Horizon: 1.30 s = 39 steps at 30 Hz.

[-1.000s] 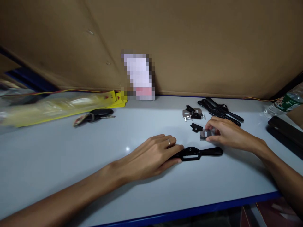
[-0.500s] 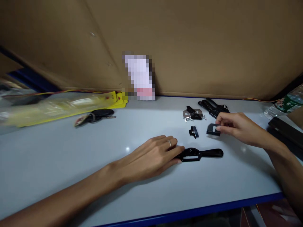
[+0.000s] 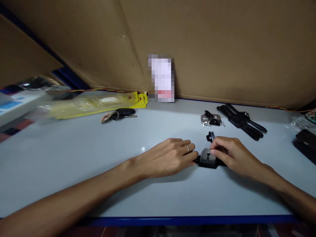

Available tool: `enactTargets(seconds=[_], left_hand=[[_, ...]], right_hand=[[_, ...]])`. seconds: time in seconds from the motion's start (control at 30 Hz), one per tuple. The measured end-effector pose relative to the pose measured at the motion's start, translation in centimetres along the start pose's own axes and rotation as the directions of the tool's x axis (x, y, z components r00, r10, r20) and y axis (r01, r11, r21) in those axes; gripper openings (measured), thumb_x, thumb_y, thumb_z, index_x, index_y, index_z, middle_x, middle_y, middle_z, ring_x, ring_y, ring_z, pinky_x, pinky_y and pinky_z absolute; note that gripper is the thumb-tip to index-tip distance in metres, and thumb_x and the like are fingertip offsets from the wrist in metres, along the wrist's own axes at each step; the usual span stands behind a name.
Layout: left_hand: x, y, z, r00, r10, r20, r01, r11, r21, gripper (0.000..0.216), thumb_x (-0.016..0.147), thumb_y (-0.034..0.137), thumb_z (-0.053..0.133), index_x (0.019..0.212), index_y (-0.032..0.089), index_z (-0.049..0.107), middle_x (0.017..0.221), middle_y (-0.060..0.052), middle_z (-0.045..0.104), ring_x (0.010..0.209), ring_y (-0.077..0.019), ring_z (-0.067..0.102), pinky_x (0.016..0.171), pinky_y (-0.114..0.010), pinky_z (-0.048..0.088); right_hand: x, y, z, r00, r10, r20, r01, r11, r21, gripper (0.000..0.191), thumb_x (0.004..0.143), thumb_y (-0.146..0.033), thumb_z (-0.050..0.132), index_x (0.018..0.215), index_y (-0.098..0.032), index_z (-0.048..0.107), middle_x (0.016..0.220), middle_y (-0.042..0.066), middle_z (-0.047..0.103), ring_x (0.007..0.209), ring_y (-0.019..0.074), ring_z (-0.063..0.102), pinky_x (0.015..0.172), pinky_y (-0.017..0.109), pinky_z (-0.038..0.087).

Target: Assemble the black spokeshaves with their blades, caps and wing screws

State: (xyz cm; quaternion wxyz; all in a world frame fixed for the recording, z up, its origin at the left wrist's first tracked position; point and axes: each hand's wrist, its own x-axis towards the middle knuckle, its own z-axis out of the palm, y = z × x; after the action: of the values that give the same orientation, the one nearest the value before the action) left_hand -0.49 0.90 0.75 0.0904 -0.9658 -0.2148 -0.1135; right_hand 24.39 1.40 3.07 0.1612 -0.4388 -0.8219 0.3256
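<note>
On black frame point(image 3: 208, 166), blade point(image 3: 204, 156) at right fingers point(image 3: 220, 141).

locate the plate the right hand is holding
In the head view, right of centre, the metal plate lies over the middle of the black tool, between the left hand and right hand.

From the wearer's head, the lone camera peers forward and down across the smooth, pale grey-blue bench point(image 3: 158, 197), near enough to catch both forearms running in from the lower corners, the flat, brown upright panel point(image 3: 222, 49) filling the top!
</note>
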Motion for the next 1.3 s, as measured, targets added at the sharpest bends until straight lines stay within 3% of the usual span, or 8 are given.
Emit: enactTargets(seconds=[0.23, 0.5, 0.6, 0.73, 0.83, 1.0, 1.1, 1.3], left_hand=[[0.0, 0.1, 0.0, 0.998, 0.029, -0.063, -0.027, 0.999, 0.039, 0.027, 0.107, 0.027, 0.044, 0.089, 0.017, 0.061, 0.077, 0.000, 0.062, 0.069, -0.0162, 0.056, 0.059, -0.034, 0.042], [0.0, 0.2, 0.1, 1.000, 0.004, -0.028, -0.004, 1.000, -0.007, 0.021, 0.105, 0.027, 0.047, 0.092, 0.017, 0.060, 0.081, -0.001, 0.061, 0.071, -0.0175, 0.056, 0.059, -0.033, 0.043], [0.0, 0.2, 0.0, 1.000, -0.018, -0.011, 0.018, 0.999, -0.044, 0.020, 0.105, 0.029, 0.047, 0.094, 0.017, 0.059, 0.085, -0.002, 0.061, 0.072, -0.0181, 0.057, 0.060, -0.033, 0.045], [-0.1, 0.2, 0.0, 1.000, -0.022, -0.005, 0.022, 0.998, -0.054, 0.018, 0.104, 0.029, 0.048, 0.094, 0.018, 0.058, 0.088, -0.003, 0.061, 0.073, -0.0186, 0.056, 0.061, -0.033, 0.046], [-0.1, 0.2, 0.0, 1.000, -0.024, -0.018, 0.023, 0.998, -0.065, 0.018, 0.104, 0.029, 0.049, 0.093, 0.018, 0.058, 0.087, -0.003, 0.061, 0.071, -0.0184, 0.055, 0.060, -0.033, 0.046], [0.0, 0.2, 0.0, 1.000, -0.023, -0.016, 0.022, 0.997, -0.073, 0.016, 0.103, 0.028, 0.051, 0.094, 0.018, 0.058, 0.088, -0.003, 0.060, 0.071, -0.0187, 0.055, 0.060, -0.033, 0.045], [0.0, 0.2, 0.0, 0.999, -0.037, -0.005, 0.037, 0.996, -0.085, 0.015, 0.103, 0.028, 0.052, 0.095, 0.018, 0.059, 0.088, -0.003, 0.061, 0.072, -0.0188, 0.056, 0.061, -0.032, 0.045], [-0.1, 0.2, 0.1, 0.999, -0.045, 0.003, 0.045, 0.992, -0.115, 0.015, 0.103, 0.027, 0.050, 0.097, 0.017, 0.060, 0.089, -0.003, 0.061, 0.072, -0.0183, 0.056, 0.062, -0.032, 0.045]], right_hand=[[0.1, 0.2, 0.3, 0.998, -0.014, 0.059, 0.013, 1.000, 0.005, 0.019, 0.095, -0.017, 0.054, 0.077, -0.020, 0.057, 0.076, 0.000, 0.064, 0.069, 0.0139, 0.053, 0.068, 0.028, 0.038], [0.1, 0.3, 0.5, 0.998, -0.047, 0.030, 0.046, 0.998, 0.034, 0.019, 0.097, -0.020, 0.052, 0.080, -0.020, 0.060, 0.075, -0.001, 0.063, 0.068, 0.0134, 0.052, 0.067, 0.028, 0.038], [0.4, 0.9, -0.2, 0.992, -0.063, -0.105, 0.065, 0.998, 0.016, 0.023, 0.098, -0.024, 0.051, 0.079, -0.020, 0.062, 0.073, -0.002, 0.063, 0.066, 0.0132, 0.053, 0.064, 0.028, 0.038], [1.1, 2.8, -1.4, 0.937, -0.096, -0.336, 0.036, 0.983, -0.182, 0.019, 0.097, -0.024, 0.053, 0.085, -0.020, 0.067, 0.078, 0.002, 0.068, 0.070, 0.0162, 0.059, 0.067, 0.031, 0.040], [1.6, 4.0, -1.3, 0.954, -0.095, -0.285, 0.015, 0.963, -0.269, 0.021, 0.097, -0.026, 0.055, 0.110, -0.020, 0.070, 0.092, 0.005, 0.073, 0.076, 0.0191, 0.063, 0.070, 0.033, 0.044], [1.9, 3.8, -0.3, 0.977, -0.072, -0.199, -0.004, 0.934, -0.357, 0.040, 0.100, -0.034, 0.056, 0.139, -0.024, 0.060, 0.113, 0.009, 0.070, 0.085, 0.0219, 0.066, 0.076, 0.036, 0.049], [1.8, 3.3, -0.2, 0.988, -0.053, -0.145, -0.011, 0.913, -0.409, 0.036, 0.100, -0.033, 0.057, 0.134, -0.023, 0.062, 0.112, 0.009, 0.067, 0.087, 0.0228, 0.065, 0.078, 0.037, 0.049], [1.6, 3.3, -1.0, 0.994, -0.016, -0.112, -0.022, 0.945, -0.326, 0.007, 0.093, -0.022, 0.065, 0.099, -0.019, 0.064, 0.095, 0.004, 0.065, 0.083, 0.0189, 0.060, 0.072, 0.032, 0.043]])
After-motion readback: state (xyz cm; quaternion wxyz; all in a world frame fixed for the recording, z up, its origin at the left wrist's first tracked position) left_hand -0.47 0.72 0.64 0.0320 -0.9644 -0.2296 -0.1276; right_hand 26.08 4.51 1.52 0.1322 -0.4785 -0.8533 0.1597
